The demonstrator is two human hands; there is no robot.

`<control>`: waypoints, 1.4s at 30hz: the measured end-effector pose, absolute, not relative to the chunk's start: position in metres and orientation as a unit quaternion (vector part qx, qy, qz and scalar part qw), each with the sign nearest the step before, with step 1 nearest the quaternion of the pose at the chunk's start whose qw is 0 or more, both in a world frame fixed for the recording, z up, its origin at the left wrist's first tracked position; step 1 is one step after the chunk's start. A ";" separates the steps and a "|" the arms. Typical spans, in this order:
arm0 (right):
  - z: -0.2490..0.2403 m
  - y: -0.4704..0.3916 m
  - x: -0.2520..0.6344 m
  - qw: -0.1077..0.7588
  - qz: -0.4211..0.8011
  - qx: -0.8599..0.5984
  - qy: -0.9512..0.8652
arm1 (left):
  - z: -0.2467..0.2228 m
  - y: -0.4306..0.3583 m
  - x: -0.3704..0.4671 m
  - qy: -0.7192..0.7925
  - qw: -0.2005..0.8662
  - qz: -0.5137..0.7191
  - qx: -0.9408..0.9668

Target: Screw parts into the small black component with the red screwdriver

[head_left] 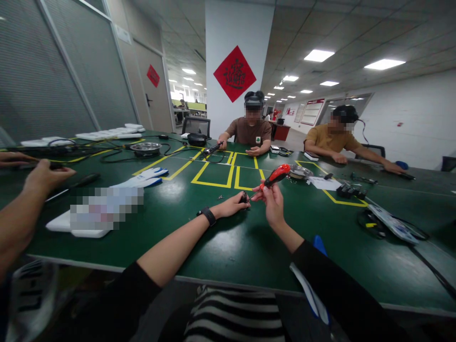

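Observation:
My left hand [231, 205], with a dark watch [207, 216] on its wrist, is closed round a small black part [244, 197] just above the green table. Its exact kind is too small to make out. In my right hand [273, 203] is a red and black screwdriver [276, 175], tilted with its handle up to the right. The shaft points down left at the black part; whether the tip touches it, I cannot tell. Several tiny metal pieces [221, 197], apparently screws, lie on the table left of my left hand.
White-and-blue gloves [147, 176] lie at left, near a co-worker's hands [44, 178]. Two people sit opposite. Metal bowls [145, 149] [299, 172], white paper [323, 183], black blocks [351, 190] and a cable coil [372, 223] are around. Yellow tape [213, 184] marks the table [221, 251].

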State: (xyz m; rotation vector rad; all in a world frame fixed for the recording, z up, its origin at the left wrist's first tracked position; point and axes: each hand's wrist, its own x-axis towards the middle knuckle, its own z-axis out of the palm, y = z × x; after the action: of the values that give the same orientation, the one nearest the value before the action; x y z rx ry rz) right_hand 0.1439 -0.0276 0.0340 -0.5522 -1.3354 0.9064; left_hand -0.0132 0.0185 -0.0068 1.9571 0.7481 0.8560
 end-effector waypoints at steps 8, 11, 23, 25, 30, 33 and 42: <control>0.032 -0.025 0.145 0.659 0.398 -0.242 -0.590 | -0.010 0.021 -0.013 0.302 0.420 0.340 0.785; 0.033 -0.027 0.144 0.661 0.392 -0.240 -0.593 | -0.010 0.021 -0.012 0.300 0.422 0.340 0.785; 0.029 -0.027 0.143 0.648 0.383 -0.230 -0.617 | -0.017 0.025 -0.014 0.287 0.422 0.331 0.794; 0.029 -0.027 0.143 0.649 0.381 -0.228 -0.617 | -0.017 0.024 -0.014 0.288 0.420 0.332 0.794; 0.029 -0.027 0.144 0.643 0.385 -0.227 -0.621 | -0.014 0.022 -0.013 0.301 0.425 0.340 0.783; 0.029 -0.027 0.143 0.645 0.385 -0.225 -0.620 | -0.013 0.022 -0.012 0.315 0.431 0.343 0.773; 0.031 -0.025 0.143 0.671 0.408 -0.224 -0.576 | -0.014 0.024 -0.012 0.307 0.437 0.338 0.775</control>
State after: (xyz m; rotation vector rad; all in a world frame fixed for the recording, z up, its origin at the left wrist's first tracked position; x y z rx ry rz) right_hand 0.1426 -0.0250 0.0308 -0.5054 -1.2985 0.9202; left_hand -0.0122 0.0236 -0.0141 1.9275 0.7629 0.8416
